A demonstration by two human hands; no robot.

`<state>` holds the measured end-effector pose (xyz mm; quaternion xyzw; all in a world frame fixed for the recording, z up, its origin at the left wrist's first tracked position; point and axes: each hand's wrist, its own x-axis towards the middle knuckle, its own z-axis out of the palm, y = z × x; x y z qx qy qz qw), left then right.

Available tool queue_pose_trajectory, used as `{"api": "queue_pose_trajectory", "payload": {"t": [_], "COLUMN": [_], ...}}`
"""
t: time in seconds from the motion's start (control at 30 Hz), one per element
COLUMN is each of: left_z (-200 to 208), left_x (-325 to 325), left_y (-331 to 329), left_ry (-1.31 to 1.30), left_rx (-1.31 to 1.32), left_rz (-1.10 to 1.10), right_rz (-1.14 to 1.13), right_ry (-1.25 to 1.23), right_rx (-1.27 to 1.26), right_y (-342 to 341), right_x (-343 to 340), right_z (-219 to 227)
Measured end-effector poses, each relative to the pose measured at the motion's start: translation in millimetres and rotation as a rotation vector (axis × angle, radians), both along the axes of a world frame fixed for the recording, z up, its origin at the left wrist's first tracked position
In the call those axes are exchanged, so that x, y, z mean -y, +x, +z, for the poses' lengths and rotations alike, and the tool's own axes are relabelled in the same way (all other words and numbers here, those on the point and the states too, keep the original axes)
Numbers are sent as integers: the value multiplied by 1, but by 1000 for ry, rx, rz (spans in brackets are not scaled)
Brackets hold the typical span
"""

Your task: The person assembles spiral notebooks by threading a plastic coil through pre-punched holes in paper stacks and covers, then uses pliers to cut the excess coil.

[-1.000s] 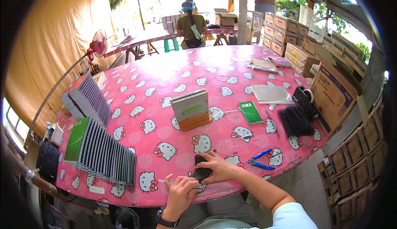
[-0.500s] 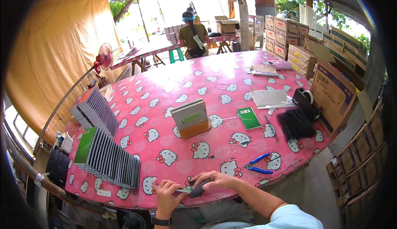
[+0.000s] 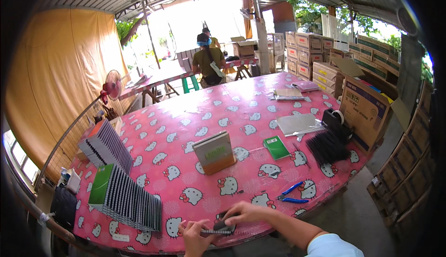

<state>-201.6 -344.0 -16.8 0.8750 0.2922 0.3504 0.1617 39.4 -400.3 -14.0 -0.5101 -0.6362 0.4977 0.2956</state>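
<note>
Near the table's front edge, my left hand pinches the end of a small notebook, seen nearly edge-on with a row of binding along it. My right hand has its fingers closed over a dark grey rounded piece, pressed close against the notebook. A thin wire coil stretches right from the notebook, below my right hand. To the left of my hands stands a leaning stack of green-covered spiral notebooks. Blue-handled cutters lie to the right, touched by neither hand.
Beyond my hands stand a wooden-based sign block, a green notebook, a heap of black coils and a tape dispenser. An orange-topped notebook stack is at left, a cardboard box at right. A person sits farther back.
The view has tilted up slightly, so the table sits lower in it. The left wrist's watch has left the picture. Both hands keep their hold; the notebook now shows more edge-on.
</note>
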Motion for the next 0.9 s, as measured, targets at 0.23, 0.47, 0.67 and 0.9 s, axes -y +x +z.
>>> {"api": "queue_pose_trajectory", "payload": {"t": [0.23,0.47,0.67,0.9], "left_z": [-10,-41,-58,-61], "left_x": [-3,6,4,3], "left_y": [1,-12,-15,-16], "left_ry": [-113,-862,-947,-971], "left_rx": [238,898,1053,1012], "left_rz": [34,-47,-11,-25], "right_rz": [-6,-83,32,48], "right_ry": [136,143,145,230], "right_rx": [-137,-120,-445,-134], "right_y": [3,-20,-22,-31], "right_x": [-10,-18,-27,-39], "right_z": [-5,-11,3,11]}}
